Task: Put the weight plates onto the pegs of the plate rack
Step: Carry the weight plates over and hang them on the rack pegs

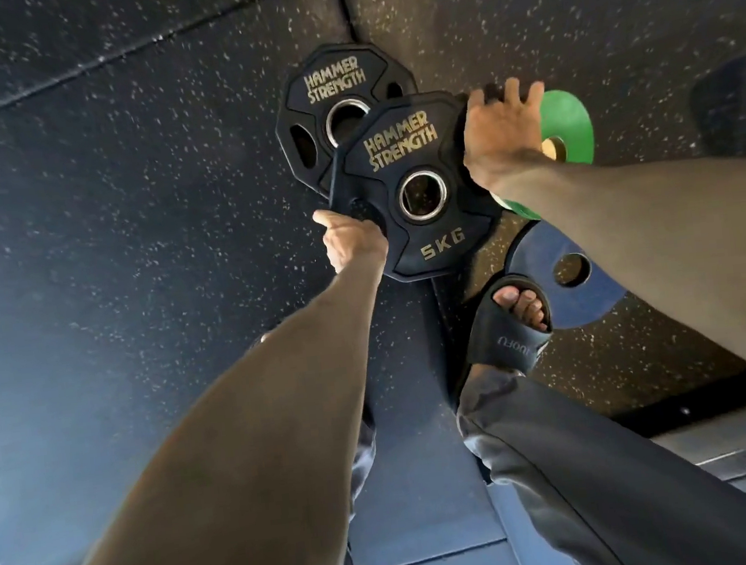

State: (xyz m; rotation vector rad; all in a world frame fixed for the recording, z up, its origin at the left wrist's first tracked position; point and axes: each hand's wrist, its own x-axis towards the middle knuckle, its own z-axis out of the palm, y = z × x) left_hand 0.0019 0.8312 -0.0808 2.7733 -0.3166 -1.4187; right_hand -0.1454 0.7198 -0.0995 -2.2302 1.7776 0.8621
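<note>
5 kg plate overlaps second black plate on floor; left hand grips its slot, right hand clamps its rim.

A single wide-angle camera worn on the head looks steeply down, close above the left hand and right hand gripping a black many-sided rubber 5 kg weight plate, speckled black rubber floor filling the frame.

Black 5KG plate lifted, tilted
</note>
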